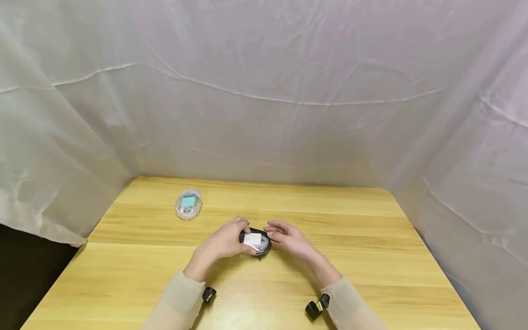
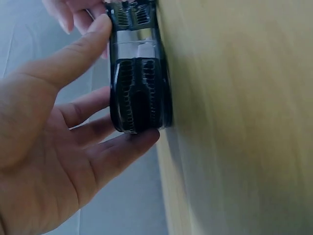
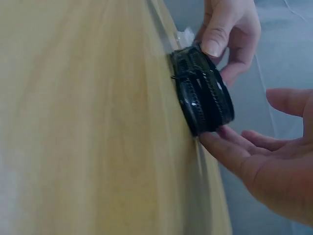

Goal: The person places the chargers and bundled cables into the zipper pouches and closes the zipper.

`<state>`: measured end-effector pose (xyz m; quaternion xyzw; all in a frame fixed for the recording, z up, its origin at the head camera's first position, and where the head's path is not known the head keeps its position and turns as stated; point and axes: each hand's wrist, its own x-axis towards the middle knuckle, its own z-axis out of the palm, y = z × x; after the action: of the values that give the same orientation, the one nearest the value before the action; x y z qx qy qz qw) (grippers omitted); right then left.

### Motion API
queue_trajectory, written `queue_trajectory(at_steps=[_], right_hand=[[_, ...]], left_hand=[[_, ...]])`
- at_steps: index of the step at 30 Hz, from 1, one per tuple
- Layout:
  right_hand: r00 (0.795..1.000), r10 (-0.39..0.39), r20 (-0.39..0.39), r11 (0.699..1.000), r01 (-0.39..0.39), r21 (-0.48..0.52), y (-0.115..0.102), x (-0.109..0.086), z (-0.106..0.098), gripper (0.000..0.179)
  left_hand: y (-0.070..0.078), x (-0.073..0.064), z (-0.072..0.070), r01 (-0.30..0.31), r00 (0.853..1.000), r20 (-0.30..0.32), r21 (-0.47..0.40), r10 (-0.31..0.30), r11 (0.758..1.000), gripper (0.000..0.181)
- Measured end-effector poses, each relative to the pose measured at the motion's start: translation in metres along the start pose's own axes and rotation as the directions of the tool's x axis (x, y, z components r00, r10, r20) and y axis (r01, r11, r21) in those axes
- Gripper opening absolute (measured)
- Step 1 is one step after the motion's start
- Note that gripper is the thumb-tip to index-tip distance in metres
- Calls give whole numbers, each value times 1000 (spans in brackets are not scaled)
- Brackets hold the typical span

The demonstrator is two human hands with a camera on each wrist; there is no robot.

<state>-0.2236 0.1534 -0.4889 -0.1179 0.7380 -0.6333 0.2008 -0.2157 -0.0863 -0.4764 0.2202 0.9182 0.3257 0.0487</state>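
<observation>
A small black zip case (image 2: 142, 103) is between the hands, low over the table, with its toothed zip edges apart. A white block (image 1: 252, 239) and a coiled pale cable (image 1: 264, 244) show on its upper side in the head view. My left hand (image 1: 224, 239) grips the case at its left end, thumb on the near side and fingers round the far side. At the other end, my right hand (image 1: 292, 240) has its fingers extended, fingertips touching the case in the right wrist view; its thumb stands apart from it. The inside of the case is mostly hidden.
Toward the back left of the wooden table (image 1: 350, 229) lies a clear round coil (image 1: 178, 210) with a teal block (image 1: 189, 202) in its middle. Pale fabric sheets (image 1: 264, 133) hang behind the table and at both sides. A small black device sits at each wrist.
</observation>
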Motion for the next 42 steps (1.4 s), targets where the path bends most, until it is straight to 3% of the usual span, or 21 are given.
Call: queue_trajectory(at_steps=[6,9,12,19,28,31,37,42], right_hand=[[998,50,-41,976,-57,-212,-3,-13,5,40],[998,65,-11,954,-66,-292,-2,-18,8,26],[998,38,42,934,-21,-357,0,-20,11,15],[989,-23,144,935,73,-348,-5,-25,18,17],[984,-80,159,874,146,-463,-6,-15,18,11],[987,-69,144,868,130,-479,-6,-14,22,11],[995,-89,37,824,94,-559,-8,-8,28,19],[995,-95,-40,820,56,-569,-8,-6,33,22]], left_hand=[[1,-7,-2,54,999,2,3,-54,999,51],[0,-10,-5,77,997,-14,16,-77,997,53],[1,-12,-6,85,996,-22,26,-84,996,54],[4,-18,-7,111,994,-29,44,-109,993,55],[11,-16,-11,109,994,-27,59,-108,992,55],[11,-16,-11,114,993,-24,58,-113,992,54],[9,-12,-13,122,992,-34,57,-120,991,53],[8,-9,-13,122,992,-40,63,-120,990,54]])
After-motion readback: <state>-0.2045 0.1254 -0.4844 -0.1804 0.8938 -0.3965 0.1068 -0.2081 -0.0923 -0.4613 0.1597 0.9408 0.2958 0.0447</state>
